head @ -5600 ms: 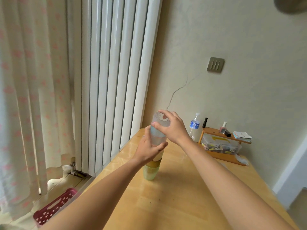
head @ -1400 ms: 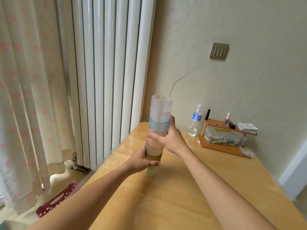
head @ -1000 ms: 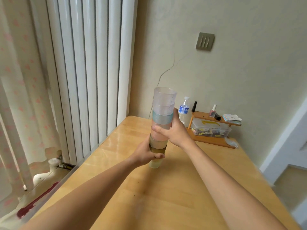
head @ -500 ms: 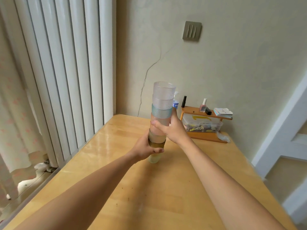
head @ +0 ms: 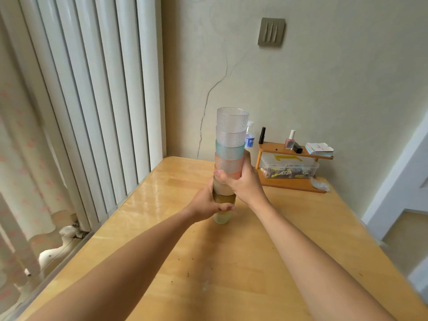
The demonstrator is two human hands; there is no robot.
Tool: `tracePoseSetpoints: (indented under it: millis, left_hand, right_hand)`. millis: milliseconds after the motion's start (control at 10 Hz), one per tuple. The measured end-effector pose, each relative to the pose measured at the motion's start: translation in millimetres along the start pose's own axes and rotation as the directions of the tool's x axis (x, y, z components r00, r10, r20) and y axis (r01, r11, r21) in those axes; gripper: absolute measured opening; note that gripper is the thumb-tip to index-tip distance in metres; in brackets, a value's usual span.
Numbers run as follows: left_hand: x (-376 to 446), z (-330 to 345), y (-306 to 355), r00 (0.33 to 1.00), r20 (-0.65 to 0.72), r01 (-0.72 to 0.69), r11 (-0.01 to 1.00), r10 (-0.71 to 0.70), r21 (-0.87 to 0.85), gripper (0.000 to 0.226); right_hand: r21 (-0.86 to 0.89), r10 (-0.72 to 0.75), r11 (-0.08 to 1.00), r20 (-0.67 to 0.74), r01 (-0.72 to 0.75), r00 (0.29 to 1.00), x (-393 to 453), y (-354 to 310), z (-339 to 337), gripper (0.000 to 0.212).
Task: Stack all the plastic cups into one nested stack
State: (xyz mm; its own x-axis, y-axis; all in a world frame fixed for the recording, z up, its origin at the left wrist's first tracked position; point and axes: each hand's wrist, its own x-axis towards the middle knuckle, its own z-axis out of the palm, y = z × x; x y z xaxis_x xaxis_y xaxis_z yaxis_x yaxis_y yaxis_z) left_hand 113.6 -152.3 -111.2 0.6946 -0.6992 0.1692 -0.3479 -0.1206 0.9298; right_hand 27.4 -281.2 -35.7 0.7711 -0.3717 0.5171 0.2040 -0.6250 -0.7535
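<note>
A tall nested stack of plastic cups [head: 230, 144] stands upright on the wooden table [head: 231, 262]. From the top it shows two clear dimpled cups, a teal one, a pink one, a frosted one, an amber one and a pale yellow-green base. My right hand [head: 243, 179] wraps the pink and frosted cups at mid-height. My left hand [head: 209, 205] grips the amber and yellow-green cups near the bottom. No loose cups are in sight.
A small wooden shelf [head: 294, 156] with a clear box, nail polish and cards sits at the table's back right, a water bottle [head: 249, 137] behind the stack. A white radiator [head: 92, 100] and curtain flank the table's left edge. A white door frame is at right.
The view has swung right, so the curtain has slid out and the door frame has come in. Both hands keep the same grip on the stack, which stays on the table.
</note>
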Motion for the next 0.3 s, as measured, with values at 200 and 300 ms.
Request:
tracePoseSetpoints:
  millis: [200,300]
  left_hand:
    - [-3.6,0.4,3.7,0.998,0.027,0.063,0.998,-0.062,-0.011,0.117]
    - [-12.4,-0.9,18.4,0.998,0.012,0.058,0.996,-0.057,-0.061,0.114]
  right_hand:
    - [-0.042,0.029,0.999,0.032,-0.028,0.999,-3.2,-6.0,-2.8,0.092]
    - [-0.02,0.038,0.999,0.065,-0.037,0.997,-4.6,-11.2,-8.6,0.105]
